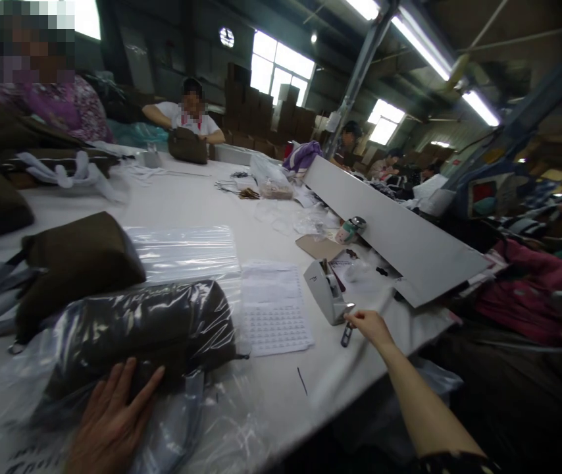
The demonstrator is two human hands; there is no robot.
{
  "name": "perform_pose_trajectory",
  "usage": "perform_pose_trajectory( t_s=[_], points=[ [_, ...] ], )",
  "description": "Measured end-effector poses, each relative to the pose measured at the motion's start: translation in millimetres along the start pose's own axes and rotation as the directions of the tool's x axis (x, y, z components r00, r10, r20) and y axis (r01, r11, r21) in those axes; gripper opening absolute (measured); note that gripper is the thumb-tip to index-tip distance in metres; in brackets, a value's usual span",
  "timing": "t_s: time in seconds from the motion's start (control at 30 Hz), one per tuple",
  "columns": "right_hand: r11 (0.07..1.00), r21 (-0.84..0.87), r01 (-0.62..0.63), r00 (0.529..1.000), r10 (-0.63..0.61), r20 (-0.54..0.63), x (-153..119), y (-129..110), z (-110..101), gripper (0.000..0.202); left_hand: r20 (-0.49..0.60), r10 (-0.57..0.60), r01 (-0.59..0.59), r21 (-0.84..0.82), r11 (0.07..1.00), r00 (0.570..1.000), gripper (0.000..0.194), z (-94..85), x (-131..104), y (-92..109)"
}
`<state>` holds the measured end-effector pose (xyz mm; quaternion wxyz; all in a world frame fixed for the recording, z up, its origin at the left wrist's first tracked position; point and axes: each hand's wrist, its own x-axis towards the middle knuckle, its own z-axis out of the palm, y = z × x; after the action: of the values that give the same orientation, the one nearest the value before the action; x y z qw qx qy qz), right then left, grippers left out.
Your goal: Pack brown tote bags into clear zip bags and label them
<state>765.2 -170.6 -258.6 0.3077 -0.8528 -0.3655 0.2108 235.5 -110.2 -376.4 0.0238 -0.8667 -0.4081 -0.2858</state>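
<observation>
My left hand lies flat, fingers spread, on a dark olive fabric bag inside a clear plastic bag. A grey strap shows through the plastic near the thumb. At the grey tape dispenser, my right hand pinches a shiny end of tape at the dispenser's front. Just below those fingertips a small dark tool, perhaps thread snips, lies on the table. Behind the wrapped bag sits an unwrapped olive bag with grey straps.
A stack of clear plastic bags and printed sheets lie mid-table. A long white board leans along the right side, near a cup. Co-workers sit across the table; one handles a dark bag.
</observation>
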Motion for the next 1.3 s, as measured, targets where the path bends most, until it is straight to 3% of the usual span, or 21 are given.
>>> perform_pose_trajectory(
  t_s=[0.07,0.13,0.2,0.3,0.37,0.4,0.47,0.57,0.67,0.73,0.77,0.8,0.83,0.93,1.0,1.03,1.1,1.17,1.2,1.23,1.3],
  points=[
    [0.992,0.020,0.123,0.981,-0.125,0.148,-13,-47,26,0.025,-0.003,-0.042,0.042,0.070,0.997,0.999,0.066,-4.9,1,8],
    [0.951,0.087,0.297,0.877,-0.307,0.370,-35,-104,68,0.025,0.000,-0.063,0.063,0.109,0.992,0.998,0.063,-8.6,2,12],
    [0.860,0.189,0.475,0.648,-0.487,0.585,-65,-162,117,0.025,0.004,-0.077,0.076,0.130,0.989,0.997,0.058,-10.6,2,14],
    [0.635,0.249,0.731,0.298,-0.626,0.721,-118,-235,190,0.026,0.000,-0.089,0.088,0.137,0.987,0.996,0.052,-12.9,0,14],
    [0.379,0.133,0.916,0.142,-0.615,0.776,-147,-265,230,0.026,-0.013,-0.082,0.083,0.127,0.988,0.997,0.048,-14.4,-2,14],
    [0.250,0.051,0.967,0.110,-0.588,0.802,-158,-275,247,0.023,-0.022,-0.086,0.088,0.120,0.989,0.996,0.047,-15.1,-2,14],
    [0.082,-0.100,0.992,0.129,-0.550,0.825,-170,-288,268,0.015,-0.040,-0.109,0.113,0.107,0.988,0.993,0.048,-16.2,-2,14],
    [0.080,-0.234,0.969,0.237,-0.569,0.787,-162,-299,274,0.023,-0.058,-0.148,0.153,0.093,0.984,0.987,0.052,-16.7,3,15],
    [0.162,-0.390,0.906,0.405,-0.595,0.694,-126,-301,250,0.047,-0.046,-0.144,0.147,0.080,0.986,0.989,0.053,-15.3,8,17],
    [0.247,-0.496,0.832,0.525,-0.636,0.566,-94,-286,223,0.046,-0.032,-0.131,0.134,0.078,0.988,0.991,0.051,-14.3,11,16],
    [0.272,-0.523,0.808,0.547,-0.676,0.494,-79,-271,207,0.042,-0.025,-0.120,0.122,0.077,0.990,0.992,0.051,-14.0,12,14],
    [0.272,-0.529,0.804,0.531,-0.729,0.432,-67,-251,192,0.038,-0.022,-0.106,0.108,0.076,0.991,0.994,0.050,-13.8,13,11],
    [0.234,-0.511,0.827,0.470,-0.788,0.399,-59,-225,178,0.038,-0.019,-0.086,0.087,0.075,0.993,0.996,0.050,-13.7,15,6],
    [-0.042,-0.361,0.932,0.146,-0.867,0.477,-60,-135,153,0.056,-0.010,0.004,-0.004,0.048,0.999,1.000,0.048,-12.6,26,-15],
    [-0.171,-0.225,0.959,-0.030,-0.854,0.520,-77,-84,156,0.060,0.010,0.059,-0.059,0.014,0.998,0.998,0.046,-11.9,37,-31],
    [-0.194,-0.155,0.969,-0.086,-0.848,0.523,-88,-67,162,0.057,0.021,0.076,-0.076,-0.003,0.997,0.997,0.045,-12.5,42,-37],
    [-0.168,0.002,0.986,-0.144,-0.836,0.530,-108,-52,178,0.045,0.028,0.081,-0.080,-0.027,0.996,0.996,0.042,-18.2,47,-40],
    [-0.049,0.169,0.984,-0.136,-0.824,0.551,-125,-61,192,0.033,0.022,0.056,-0.055,-0.045,0.997,0.998,0.042,-31.0,41,-31],
    [0.054,0.227,0.972,-0.085,-0.824,0.559,-132,-72,195,0.029,0.021,0.052,-0.051,-0.066,0.997,0.998,0.046,-39.4,33,-21],
    [0.181,0.262,0.948,0.000,-0.823,0.568,-138,-84,197,0.028,0.030,0.060,-0.057,-0.101,0.993,0.998,0.054,-48.3,22,-8],
    [0.447,0.267,0.853,0.232,-0.786,0.573,-150,-108,195,0.030,0.091,0.107,-0.088,-0.195,0.977,0.990,0.075,-64.4,-5,20]
  ],
)
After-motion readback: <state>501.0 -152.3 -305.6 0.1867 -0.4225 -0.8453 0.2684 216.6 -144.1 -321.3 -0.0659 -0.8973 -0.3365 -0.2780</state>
